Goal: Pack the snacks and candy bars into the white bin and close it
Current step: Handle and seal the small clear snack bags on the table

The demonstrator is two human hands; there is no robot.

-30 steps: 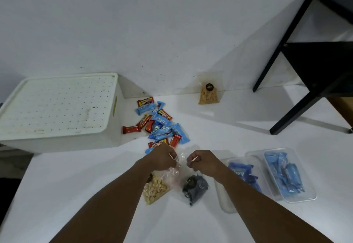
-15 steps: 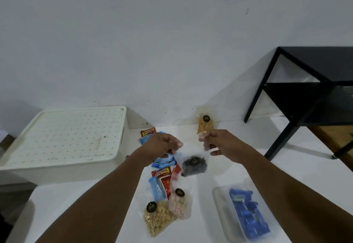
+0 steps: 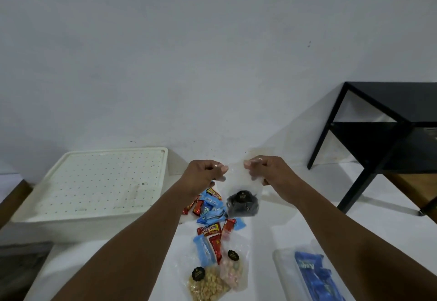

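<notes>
I hold a clear bag of dark snacks [image 3: 242, 203] up in the air by its top corners. My left hand [image 3: 203, 173] pinches the left corner and my right hand [image 3: 264, 169] pinches the right corner. Below it lies a pile of red and blue candy bars [image 3: 210, 218] on the white table. Nearer to me lie a bag of yellow nuts [image 3: 208, 285] and a bag of pink snacks [image 3: 233, 270]. The white bin [image 3: 94, 187] stands at the left with its dotted lid on.
A clear tray [image 3: 283, 267] holding blue packets [image 3: 314, 277] sits at the bottom right. A black metal shelf [image 3: 383, 135] stands at the right against the grey wall. The table's left edge runs past the bin.
Both hands lifted the dark snack bag off the table and raised it forward, above the candy pile. The head tilted up, so the wall fills more of the view.
</notes>
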